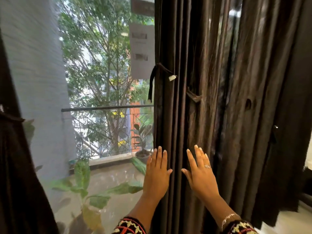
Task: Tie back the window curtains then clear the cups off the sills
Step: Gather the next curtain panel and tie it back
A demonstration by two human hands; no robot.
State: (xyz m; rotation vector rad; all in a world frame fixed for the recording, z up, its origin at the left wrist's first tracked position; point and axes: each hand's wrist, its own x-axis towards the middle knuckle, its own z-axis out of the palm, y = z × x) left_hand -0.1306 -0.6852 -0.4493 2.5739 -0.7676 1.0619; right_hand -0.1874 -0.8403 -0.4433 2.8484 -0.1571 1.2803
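The right curtain (228, 98) runs past the top and right edges and hides the glass behind it. The left curtain (15, 166) is cut by the left and bottom edges. The grey panel (141, 48) outside is too blurred to read. Where the tie strap (151, 83) is fastened is lost among the folds.
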